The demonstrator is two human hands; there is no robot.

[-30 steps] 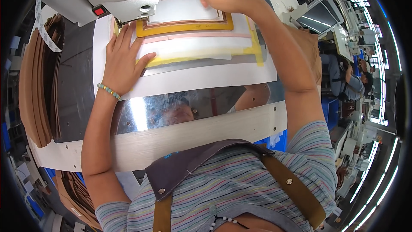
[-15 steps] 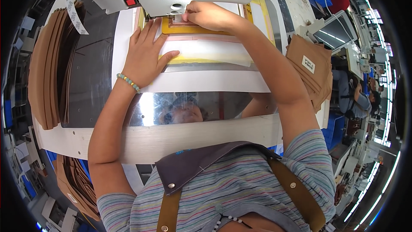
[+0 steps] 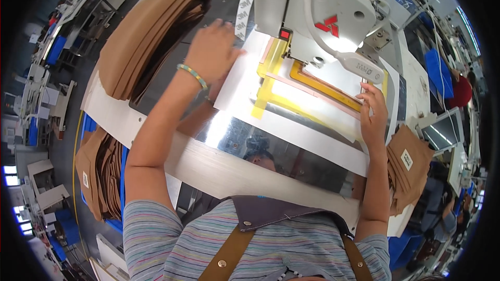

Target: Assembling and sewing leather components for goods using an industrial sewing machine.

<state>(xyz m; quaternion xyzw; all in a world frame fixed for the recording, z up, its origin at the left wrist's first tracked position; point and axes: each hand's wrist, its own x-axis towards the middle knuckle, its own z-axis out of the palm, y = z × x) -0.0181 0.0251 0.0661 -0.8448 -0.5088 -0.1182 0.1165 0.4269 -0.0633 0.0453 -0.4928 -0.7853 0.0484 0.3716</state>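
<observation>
My left hand (image 3: pixel 211 54) is raised over the dark machine bed, between the stack of brown fabric pieces (image 3: pixel 151 36) and the white sheet (image 3: pixel 239 86). Its fingers are stretched forward and hold nothing that I can see. Beside the right end of a yellow-edged frame (image 3: pixel 328 91), my right hand (image 3: pixel 374 114) has its fingers loosely bent and apart, the tips at or close to the frame's edge. That frame lies on the white sheet, under the head of a white industrial sewing machine (image 3: pixel 333 26). Yellow tape (image 3: pixel 268 80) runs along a cut-out in the sheet.
A lamp on a bendy neck (image 3: pixel 359 67) shines over the frame. A printed tape strip (image 3: pixel 249 2) hangs left of the machine head. More brown pieces (image 3: pixel 409 164) lie at the right, and others fill a blue crate (image 3: pixel 124 177) at the lower left. A shiny metal plate (image 3: pixel 234 135) fronts the bed.
My left hand has left the white sheet and moved left toward the brown stack. My right hand has shifted from inside the frame to its right end. The view has turned left.
</observation>
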